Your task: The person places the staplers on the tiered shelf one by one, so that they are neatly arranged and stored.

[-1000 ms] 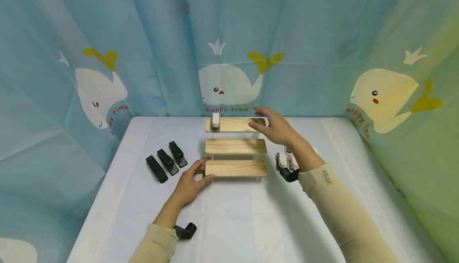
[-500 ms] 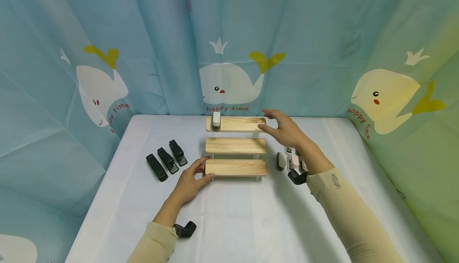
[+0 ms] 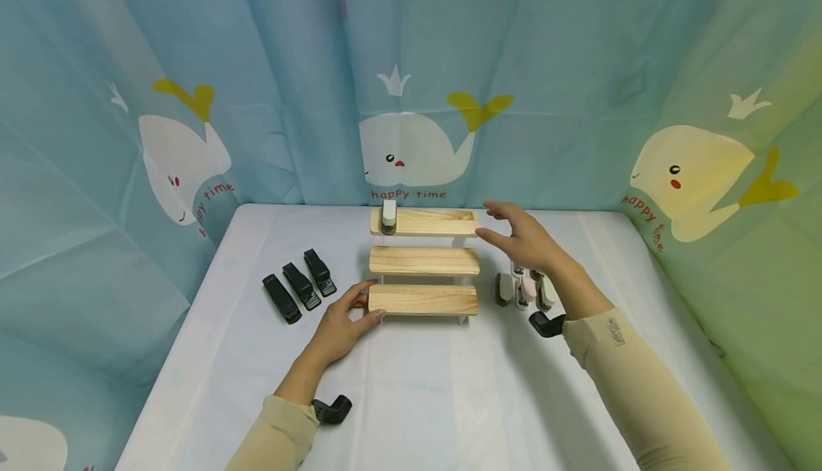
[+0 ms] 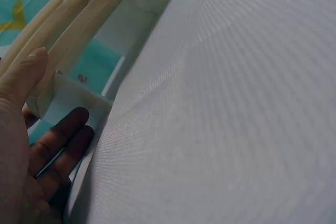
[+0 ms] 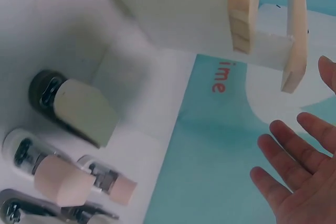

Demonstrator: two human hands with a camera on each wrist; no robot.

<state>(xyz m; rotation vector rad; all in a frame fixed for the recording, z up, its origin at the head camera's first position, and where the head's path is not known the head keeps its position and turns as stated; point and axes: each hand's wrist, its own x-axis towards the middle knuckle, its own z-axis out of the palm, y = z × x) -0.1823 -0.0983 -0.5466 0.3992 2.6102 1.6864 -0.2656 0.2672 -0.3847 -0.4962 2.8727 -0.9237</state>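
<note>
A three-tier wooden stand with white supports stands on the table. My left hand holds the left end of its lowest board, thumb on the front edge and index finger behind. In the left wrist view the other fingers lie by the white support. One small white-topped stapler sits at the left of the top board. Just off that board's right end, my right hand hovers with fingers spread, holding nothing. Several small staplers, including a pale one and a pink one, stand below it.
Three black staplers lie in a slanted row left of the stand. A white cloth covers the table. Close behind the stand hangs a blue curtain printed with whales.
My right hand has drawn back to the right, from over the top board's right end to beside it, uncovering more of the small staplers. The left hand stays on the lowest board.
</note>
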